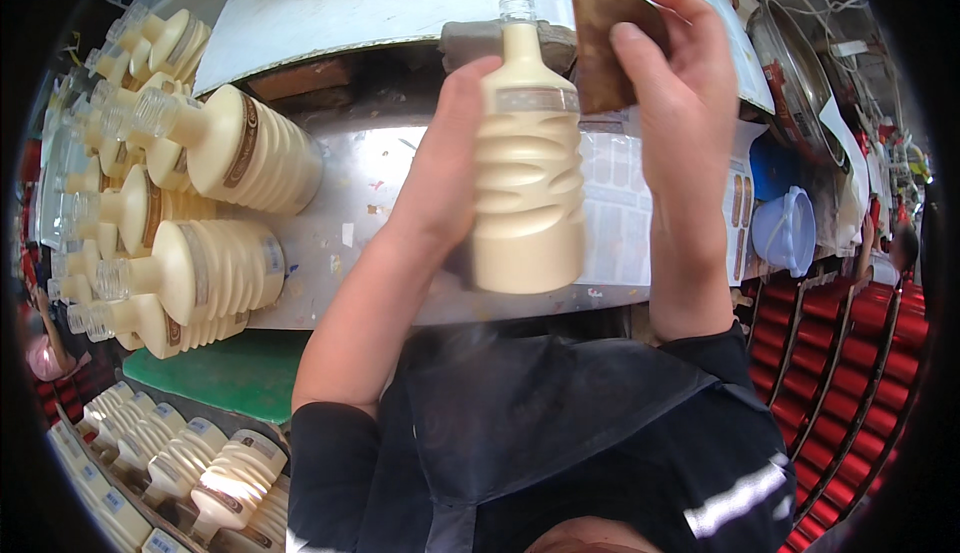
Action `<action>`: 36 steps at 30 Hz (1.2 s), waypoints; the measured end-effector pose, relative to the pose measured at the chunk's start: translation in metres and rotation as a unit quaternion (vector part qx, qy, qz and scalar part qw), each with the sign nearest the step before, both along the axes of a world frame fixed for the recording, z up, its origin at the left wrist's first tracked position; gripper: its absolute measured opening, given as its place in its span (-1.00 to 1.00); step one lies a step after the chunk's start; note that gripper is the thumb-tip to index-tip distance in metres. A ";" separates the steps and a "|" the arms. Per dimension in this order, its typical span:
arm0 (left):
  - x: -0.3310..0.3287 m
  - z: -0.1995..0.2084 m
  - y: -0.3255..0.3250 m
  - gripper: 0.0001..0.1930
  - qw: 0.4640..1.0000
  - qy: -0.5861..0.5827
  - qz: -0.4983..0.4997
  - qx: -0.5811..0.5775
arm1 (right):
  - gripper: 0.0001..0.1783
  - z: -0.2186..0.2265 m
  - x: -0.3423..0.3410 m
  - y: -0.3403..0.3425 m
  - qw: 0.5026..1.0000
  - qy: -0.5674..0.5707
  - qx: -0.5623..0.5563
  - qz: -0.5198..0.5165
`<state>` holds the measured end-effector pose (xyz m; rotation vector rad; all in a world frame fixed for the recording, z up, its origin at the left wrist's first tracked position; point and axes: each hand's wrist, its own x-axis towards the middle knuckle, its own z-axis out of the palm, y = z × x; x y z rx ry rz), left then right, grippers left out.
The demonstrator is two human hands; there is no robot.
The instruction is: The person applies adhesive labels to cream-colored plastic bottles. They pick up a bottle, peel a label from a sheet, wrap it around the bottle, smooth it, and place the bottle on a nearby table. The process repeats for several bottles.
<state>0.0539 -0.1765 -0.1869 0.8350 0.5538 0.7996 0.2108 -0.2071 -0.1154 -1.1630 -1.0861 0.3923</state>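
A cream-coloured bottle (528, 188) with a ribbed, wavy body and a clear threaded neck stands in front of me over the table. My left hand (452, 153) is wrapped round its left side, the thumb up by the shoulder. A pale band circles the bottle just under its shoulder. To the right of the neck, my right hand (685, 83) pinches a brown, flat, square-cornered piece (603, 48), like a sheet or cloth, between thumb and fingers. It is held apart from the bottle.
Several similar bottles (265, 153) lie stacked on the left, necks outward. More sit in a crate (75, 463) at lower left, near a green board (215, 378). A sheet of labels (620, 203) lies on the table. A blue bucket (786, 231) and red ribbed stacks (840, 363) are at right.
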 end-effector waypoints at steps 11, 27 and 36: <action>0.006 -0.014 0.006 -0.60 0.992 0.081 0.057 0.073 | -0.56 -0.068 0.034 0.007 0.980 -0.133 -0.145 -0.025; 0.008 -0.001 0.001 -0.49 0.994 0.083 0.041 0.059 | -0.59 -0.044 0.009 0.009 0.975 -0.173 -0.134 -0.032; -0.002 0.004 -0.013 -0.34 0.998 0.022 0.052 -0.036 | -0.56 -0.008 -0.047 0.027 0.898 -0.382 -0.216 0.039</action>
